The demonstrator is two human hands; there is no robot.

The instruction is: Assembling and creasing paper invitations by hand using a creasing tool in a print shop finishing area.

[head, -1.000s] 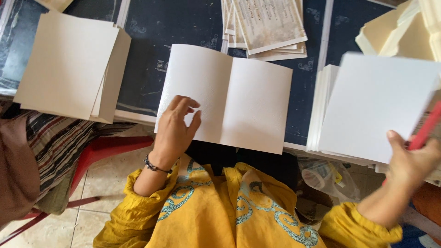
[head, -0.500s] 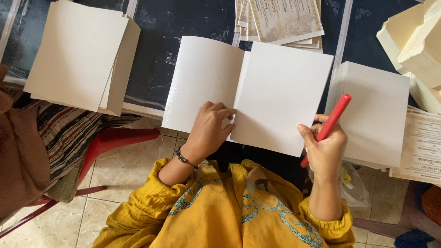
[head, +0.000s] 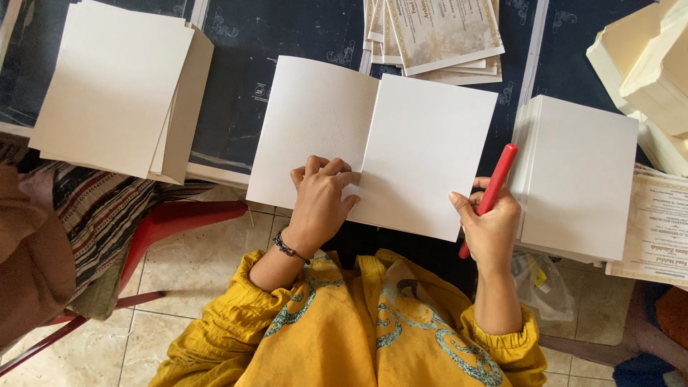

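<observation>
While the left hand [head: 320, 203], fingers curled, presses the fold of the open white card [head: 373, 143] at frame centre, the right hand [head: 491, 226] grips a red pen [head: 491, 190]; creasing step apparently, needing firm pressure along the fold.

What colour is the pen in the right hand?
Red; the pen shows clearly in the head view.

Matt white paper booklet [head: 373, 147], glossy red plastic marker [head: 492, 186], smooth tiled floor [head: 186, 265], soft yellow cloth sleeve [head: 215, 337]
</observation>
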